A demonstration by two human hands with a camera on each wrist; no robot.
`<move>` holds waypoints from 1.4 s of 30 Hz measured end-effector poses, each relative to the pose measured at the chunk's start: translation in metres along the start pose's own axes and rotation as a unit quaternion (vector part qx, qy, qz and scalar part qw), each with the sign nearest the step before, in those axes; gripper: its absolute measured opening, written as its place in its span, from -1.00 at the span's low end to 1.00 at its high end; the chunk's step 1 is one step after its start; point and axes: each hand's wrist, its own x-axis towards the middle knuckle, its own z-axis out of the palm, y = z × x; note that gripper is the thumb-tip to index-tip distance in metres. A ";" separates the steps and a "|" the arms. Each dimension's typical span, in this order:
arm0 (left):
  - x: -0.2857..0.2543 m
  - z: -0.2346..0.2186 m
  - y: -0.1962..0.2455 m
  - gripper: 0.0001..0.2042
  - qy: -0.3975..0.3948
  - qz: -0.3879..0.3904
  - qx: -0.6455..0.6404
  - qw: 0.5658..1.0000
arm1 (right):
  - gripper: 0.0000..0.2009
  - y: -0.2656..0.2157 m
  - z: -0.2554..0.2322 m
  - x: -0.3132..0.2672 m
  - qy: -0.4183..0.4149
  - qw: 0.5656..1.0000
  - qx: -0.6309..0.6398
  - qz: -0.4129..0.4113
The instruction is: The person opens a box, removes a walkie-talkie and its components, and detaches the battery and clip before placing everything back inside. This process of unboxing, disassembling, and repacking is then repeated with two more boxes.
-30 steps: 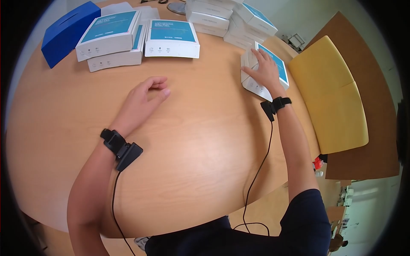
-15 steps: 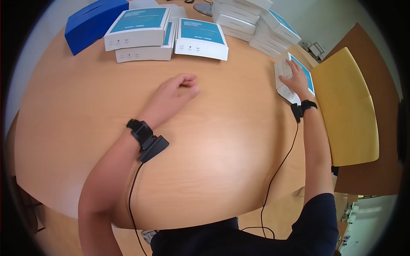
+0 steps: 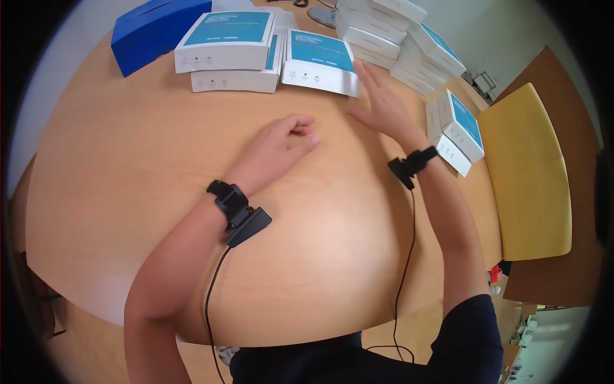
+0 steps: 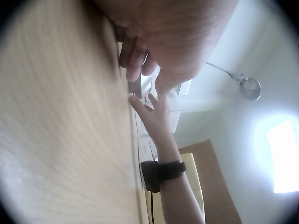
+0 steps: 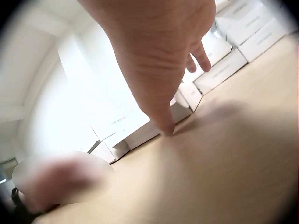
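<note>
My left hand (image 3: 275, 147) rests on the table (image 3: 320, 243), its fingers loosely curled and holding nothing. My right hand (image 3: 387, 112) reaches over the table with straight, parted fingers. Its fingertips are right at the right edge of a white box with a teal top (image 3: 318, 51), which they overlap in the head view. Just left of that box, one similar box (image 3: 227, 32) lies on another (image 3: 233, 81). Farther right, two boxes (image 3: 462, 128) sit together beside the yellow chair back. In the left wrist view, the right hand (image 4: 159, 121) shows beyond the left fingers.
Several white boxes (image 3: 371, 41) are stacked at the back right. A blue box (image 3: 157, 35) stands at the back left. The yellow chair back (image 3: 531, 173) borders the table's right side. Cables run from both wrist cameras (image 3: 249, 227) over the table's near edge.
My right hand has left the boxes by the yellow chair and moved left to the single teal-topped box. The left hand keeps its pose while the head view has shifted.
</note>
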 end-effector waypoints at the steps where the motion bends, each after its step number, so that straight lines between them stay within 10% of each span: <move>1: -0.001 0.000 0.001 -0.52 -0.001 -0.001 0.000 1.000 | -0.08 -0.004 0.010 0.009 0.011 1.000 -0.002 0.002; 16: 0.001 0.001 -0.004 -0.52 0.038 0.014 -0.001 0.999 | -0.27 0.006 0.034 0.014 0.039 0.998 0.034 -0.019; 25: 0.009 -0.005 -0.026 -0.59 0.169 0.005 -0.061 0.984 | -0.21 -0.042 -0.027 -0.076 -0.024 0.996 0.084 0.006; 42: 0.008 -0.002 -0.028 -0.46 0.116 0.039 -0.057 0.991 | -0.29 -0.100 -0.115 -0.134 -0.047 0.991 0.114 -0.041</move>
